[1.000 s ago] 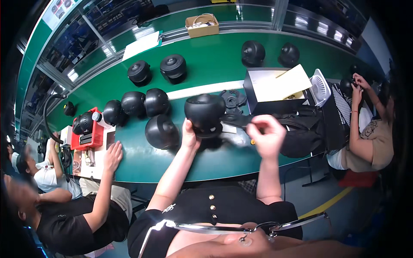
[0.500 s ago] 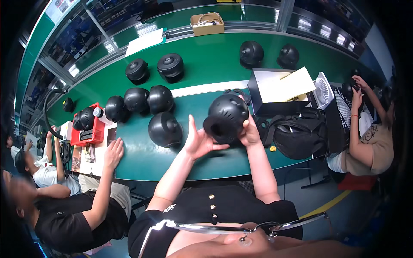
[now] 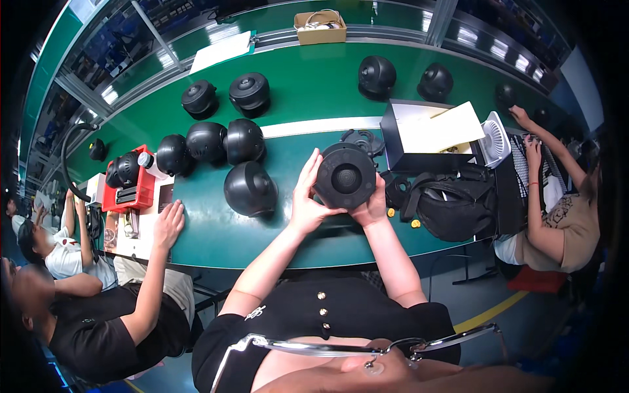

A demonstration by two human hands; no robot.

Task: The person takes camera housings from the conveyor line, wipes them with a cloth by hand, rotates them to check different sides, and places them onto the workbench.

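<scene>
Between my two hands, above the near middle of the green table, is a black round housing (image 3: 347, 175). A flat circular face with a round recess in its centre is turned up toward me. My left hand (image 3: 308, 200) wraps its left side, with the thumb along the lower edge. Around its lower right side curls my right hand (image 3: 372, 204), its fingers partly hidden behind the housing. A similar black round housing (image 3: 250, 188) rests on the table left of my hands. Just behind the held one lies a black part (image 3: 362, 141), partly covered.
More black housings (image 3: 244, 141) stand left and at the back. On the right are an open box (image 3: 406, 164), a black bag (image 3: 445, 208), a white fan (image 3: 493, 139) and small yellow pieces (image 3: 415, 224). A red bin (image 3: 131, 196) is left, near a co-worker's hand (image 3: 169, 223).
The housing in my hands has been turned so its flat recessed face shows instead of its slotted side. My left hand, spread half a second ago, has closed in on it.
</scene>
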